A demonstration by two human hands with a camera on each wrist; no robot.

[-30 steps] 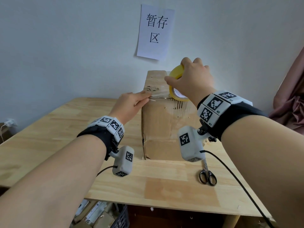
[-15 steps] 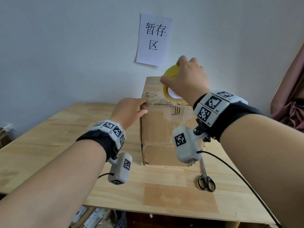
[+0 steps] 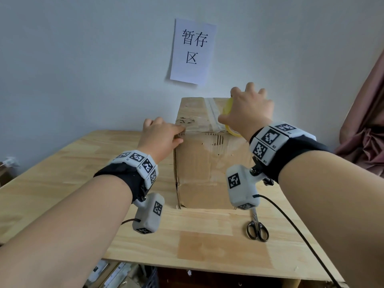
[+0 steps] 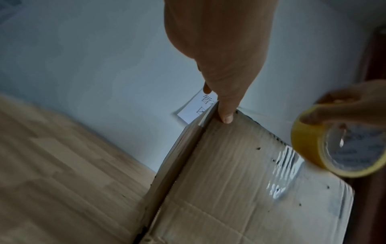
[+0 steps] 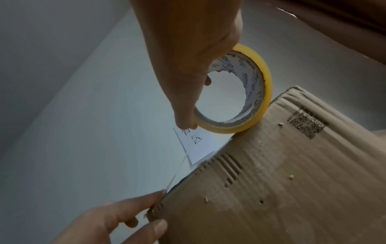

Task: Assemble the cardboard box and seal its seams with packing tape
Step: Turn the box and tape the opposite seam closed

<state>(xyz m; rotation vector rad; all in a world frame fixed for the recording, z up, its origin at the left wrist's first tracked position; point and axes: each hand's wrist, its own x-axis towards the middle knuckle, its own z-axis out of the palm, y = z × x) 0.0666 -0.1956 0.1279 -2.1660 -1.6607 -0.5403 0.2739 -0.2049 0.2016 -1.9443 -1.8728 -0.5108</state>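
The cardboard box (image 3: 209, 163) stands upright on the wooden surface (image 3: 62, 163) near the wall, flaps folded down, kraft skin scuffed and pitted, with one clear strip already running along its top. Looks like we're mid-taping along the near top edge. Right hand (image 3: 247, 109) grips the yellow tape roll (image 5: 248, 92), thumb hooked through the core, roll touching the box's upper corner. Left hand (image 3: 160, 136) pinches the top left corner, probably pinning the tape end. Next up, I'd guess: press it flat, then grab the scissors (image 3: 257, 229) lying beside the box.
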